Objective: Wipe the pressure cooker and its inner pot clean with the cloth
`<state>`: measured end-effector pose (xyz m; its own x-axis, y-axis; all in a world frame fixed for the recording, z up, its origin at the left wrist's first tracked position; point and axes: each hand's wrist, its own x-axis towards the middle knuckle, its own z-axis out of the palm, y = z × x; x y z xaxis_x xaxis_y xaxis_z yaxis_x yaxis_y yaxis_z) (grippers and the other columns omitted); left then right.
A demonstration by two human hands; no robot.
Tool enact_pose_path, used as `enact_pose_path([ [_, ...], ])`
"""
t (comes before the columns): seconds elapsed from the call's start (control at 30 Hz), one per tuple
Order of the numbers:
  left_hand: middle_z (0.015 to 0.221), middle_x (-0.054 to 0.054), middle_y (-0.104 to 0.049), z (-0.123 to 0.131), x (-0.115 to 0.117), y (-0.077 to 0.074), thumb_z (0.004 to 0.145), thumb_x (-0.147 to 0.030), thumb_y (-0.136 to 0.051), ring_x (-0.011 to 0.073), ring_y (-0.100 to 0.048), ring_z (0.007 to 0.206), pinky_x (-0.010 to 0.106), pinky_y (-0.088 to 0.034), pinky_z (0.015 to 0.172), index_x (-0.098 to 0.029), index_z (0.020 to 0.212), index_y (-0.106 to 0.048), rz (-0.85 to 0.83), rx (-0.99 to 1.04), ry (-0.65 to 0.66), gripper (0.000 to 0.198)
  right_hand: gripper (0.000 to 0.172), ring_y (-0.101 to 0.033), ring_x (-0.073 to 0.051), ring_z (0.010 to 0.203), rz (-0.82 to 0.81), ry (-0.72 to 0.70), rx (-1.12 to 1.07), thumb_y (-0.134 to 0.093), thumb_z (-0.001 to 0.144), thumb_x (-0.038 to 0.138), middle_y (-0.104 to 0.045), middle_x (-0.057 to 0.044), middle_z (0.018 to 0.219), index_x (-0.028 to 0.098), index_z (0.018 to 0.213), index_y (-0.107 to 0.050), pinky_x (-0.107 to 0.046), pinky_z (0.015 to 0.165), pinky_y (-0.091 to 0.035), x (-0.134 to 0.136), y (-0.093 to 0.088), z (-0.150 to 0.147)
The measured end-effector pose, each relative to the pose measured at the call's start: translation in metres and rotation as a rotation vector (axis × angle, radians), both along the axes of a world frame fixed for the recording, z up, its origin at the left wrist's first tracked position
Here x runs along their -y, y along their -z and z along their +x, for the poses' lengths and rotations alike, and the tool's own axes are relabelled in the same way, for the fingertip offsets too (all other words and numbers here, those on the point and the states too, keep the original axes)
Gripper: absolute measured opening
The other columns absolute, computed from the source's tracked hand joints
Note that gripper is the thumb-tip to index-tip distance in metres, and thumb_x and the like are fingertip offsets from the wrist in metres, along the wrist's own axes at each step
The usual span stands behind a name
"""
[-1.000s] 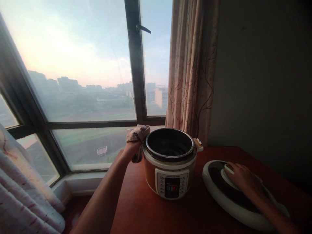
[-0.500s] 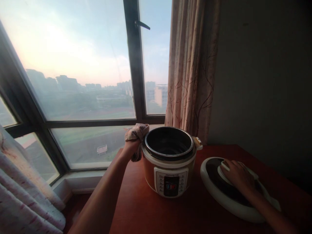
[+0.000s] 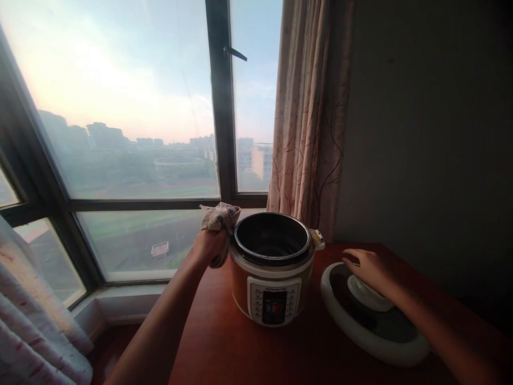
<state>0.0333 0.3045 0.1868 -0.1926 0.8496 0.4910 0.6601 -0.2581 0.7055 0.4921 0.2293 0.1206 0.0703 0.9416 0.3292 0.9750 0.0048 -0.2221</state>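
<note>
An electric pressure cooker [image 3: 260,291] stands on the wooden table with its top uncovered, showing the dark inner pot [image 3: 272,235]. At its left rim, my left hand [image 3: 211,243] grips a bunched patterned cloth [image 3: 221,216]. The cooker's lid [image 3: 348,331] lies on the table to the right, its pale round handle [image 3: 366,294] facing up. Above that handle hovers my right hand [image 3: 368,267], thumb and fingers apart and holding nothing.
The reddish table [image 3: 212,342] runs close to a large window [image 3: 140,160]. A patterned curtain [image 3: 304,117] hangs behind the cooker, and another curtain [image 3: 36,315] fills the lower left. A dark wall [image 3: 420,133] rises at the right.
My right hand has let go of the lid's handle and lifted off it. My left hand still holds the cloth beside the cooker. The view has shifted slightly.
</note>
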Motion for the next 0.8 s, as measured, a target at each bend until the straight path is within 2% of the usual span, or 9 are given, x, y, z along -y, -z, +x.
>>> enact_pose_path([
  [0.1, 0.092, 0.02, -0.076, 0.009, 0.014, -0.016, 0.082, -0.057, -0.057, 0.0485, -0.069, 0.096, 0.053, -0.048, 0.081, -0.022, 0.093, -0.077, -0.105, -0.219, -0.093, 0.042, 0.037, -0.074, -0.025, 0.091, 0.069, -0.166, -0.291, -0.046, 0.094, 0.044, -0.08, -0.006, 0.096, 0.025, 0.105, -0.075, -0.032, 0.081, -0.054, -0.002, -0.037, -0.036],
  [0.17, 0.105, 0.018, -0.076, 0.02, 0.023, -0.026, 0.084, -0.058, -0.054, 0.0458, -0.069, 0.102, 0.049, -0.048, 0.082, -0.025, 0.108, -0.076, -0.117, -0.37, -0.079, 0.047, 0.038, -0.073, -0.024, 0.076, 0.083, -0.2, -0.396, -0.049, 0.091, 0.044, -0.078, -0.005, 0.079, 0.02, 0.106, -0.075, -0.032, 0.071, -0.053, -0.005, -0.055, -0.061],
  [0.23, 0.118, 0.018, -0.073, 0.03, 0.028, -0.032, 0.082, -0.056, -0.057, 0.0444, -0.067, 0.108, 0.046, -0.049, 0.083, -0.025, 0.12, -0.071, -0.108, -0.476, -0.032, 0.051, 0.042, -0.072, -0.023, 0.07, 0.068, -0.195, -0.408, -0.05, 0.092, 0.046, -0.075, -0.004, 0.072, 0.017, 0.111, -0.073, -0.03, 0.066, -0.051, -0.01, -0.065, -0.083],
  [0.3, 0.122, 0.018, -0.071, 0.036, 0.028, -0.036, 0.078, -0.051, -0.062, 0.043, -0.066, 0.11, 0.042, -0.049, 0.08, -0.024, 0.126, -0.067, -0.11, -0.566, 0.026, 0.055, 0.044, -0.072, -0.023, 0.071, 0.045, -0.172, -0.384, -0.05, 0.093, 0.049, -0.075, -0.004, 0.072, 0.016, 0.112, -0.072, -0.029, 0.064, -0.049, -0.019, -0.07, -0.099],
  [0.4, 0.109, 0.015, -0.075, 0.038, 0.021, -0.038, 0.073, -0.041, -0.063, 0.038, -0.069, 0.1, 0.036, -0.049, 0.071, -0.023, 0.113, -0.071, -0.169, -0.62, 0.08, 0.044, 0.039, -0.072, -0.024, 0.081, 0.017, -0.119, -0.33, -0.059, 0.089, 0.05, -0.077, -0.008, 0.082, 0.017, 0.099, -0.075, -0.028, 0.066, -0.047, -0.035, -0.071, -0.113],
  [0.53, 0.093, 0.012, -0.076, 0.038, 0.013, -0.041, 0.069, -0.033, -0.063, 0.0327, -0.072, 0.086, 0.031, -0.045, 0.062, -0.02, 0.094, -0.073, -0.237, -0.633, 0.045, 0.031, 0.019, -0.072, -0.027, 0.086, -0.016, -0.046, -0.259, -0.073, 0.078, 0.033, -0.077, -0.013, 0.087, 0.015, 0.083, -0.076, -0.027, 0.067, -0.044, -0.05, -0.072, -0.12],
  [0.63, 0.092, 0.012, -0.077, 0.038, 0.008, -0.039, 0.068, -0.032, -0.063, 0.0317, -0.072, 0.087, 0.03, -0.044, 0.063, -0.02, 0.093, -0.073, -0.207, -0.621, 0.044, 0.029, 0.012, -0.072, -0.026, 0.085, -0.029, -0.017, -0.239, -0.069, 0.076, 0.024, -0.077, -0.011, 0.083, 0.016, 0.082, -0.077, -0.026, 0.065, -0.042, -0.055, -0.073, -0.121],
  [0.8, 0.091, 0.012, -0.077, 0.038, -0.009, -0.032, 0.072, -0.035, -0.063, 0.0314, -0.072, 0.088, 0.03, -0.044, 0.064, -0.02, 0.092, -0.073, -0.16, -0.553, 0.054, 0.027, 0.015, -0.072, -0.025, 0.089, -0.041, 0.007, -0.23, -0.067, 0.08, 0.024, -0.077, -0.01, 0.087, 0.016, 0.087, -0.077, -0.026, 0.066, -0.043, -0.065, -0.074, -0.12],
])
